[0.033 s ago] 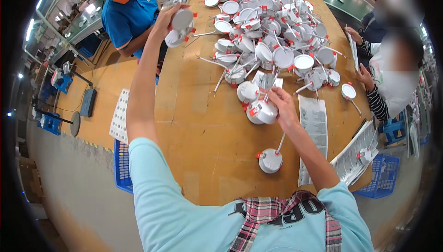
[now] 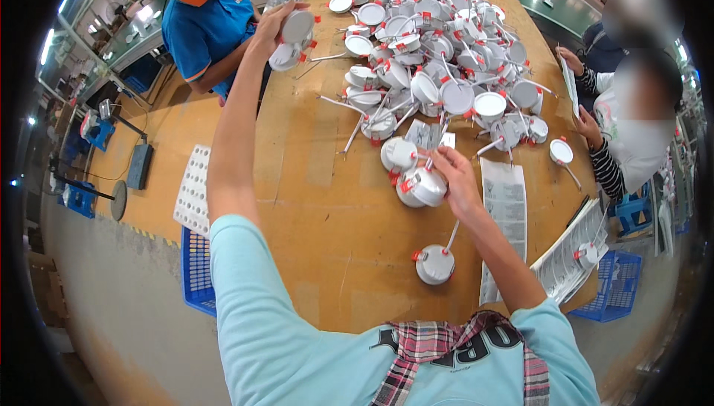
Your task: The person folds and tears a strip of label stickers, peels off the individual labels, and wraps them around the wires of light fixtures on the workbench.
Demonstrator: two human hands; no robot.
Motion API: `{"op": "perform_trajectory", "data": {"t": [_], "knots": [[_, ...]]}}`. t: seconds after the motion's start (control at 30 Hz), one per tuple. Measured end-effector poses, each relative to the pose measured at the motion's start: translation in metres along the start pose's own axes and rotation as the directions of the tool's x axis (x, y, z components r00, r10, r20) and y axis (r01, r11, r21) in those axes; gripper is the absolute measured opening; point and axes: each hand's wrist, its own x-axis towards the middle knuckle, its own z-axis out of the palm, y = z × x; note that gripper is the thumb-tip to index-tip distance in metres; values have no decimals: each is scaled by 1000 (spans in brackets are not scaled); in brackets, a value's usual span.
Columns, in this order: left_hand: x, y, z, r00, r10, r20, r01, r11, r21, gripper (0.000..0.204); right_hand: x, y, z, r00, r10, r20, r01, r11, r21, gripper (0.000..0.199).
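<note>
My left hand (image 2: pixel 277 25) is stretched far out to the table's left side and holds two round white downlight lamps (image 2: pixel 292 38) with red clips. My right hand (image 2: pixel 450 175) rests at the near edge of the big pile of lamps (image 2: pixel 435 49), its fingers on a white lamp (image 2: pixel 422 187) that lies beside another lamp (image 2: pixel 399 155). A single lamp (image 2: pixel 435 263) with a white lead lies alone on the wooden table (image 2: pixel 320 183), close to my body.
A person in a blue shirt (image 2: pixel 204 30) stands at the left side of the table. Another person in a striped sleeve (image 2: pixel 610 168) sits at the right, holding a paper sheet. Label sheets (image 2: pixel 506 213) lie right of my arm. Blue crates (image 2: pixel 195 268) stand below the table edges.
</note>
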Motion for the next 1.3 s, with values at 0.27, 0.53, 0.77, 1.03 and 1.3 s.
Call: {"op": "perform_trajectory", "data": {"t": [0.27,0.53,0.77,1.03,1.3], "knots": [[90,-103,3,972,-47,-230,98,971,219,27,-19,-56,49,986,112,125,-109,994,-29,21],[109,-108,43,978,-71,-198,144,911,387,43,110,-124,107,958,-256,130,257,966,11,24],[61,-134,-2,954,171,-245,-204,972,-118,31,268,-26,150,940,-336,62,326,937,126,17],[9,-177,-40,850,78,-521,-165,978,-124,35,256,-10,163,989,-79,123,133,839,-527,39],[3,-145,-43,705,159,-691,446,658,606,25,191,-70,138,902,-45,430,429,205,-880,37]]}}
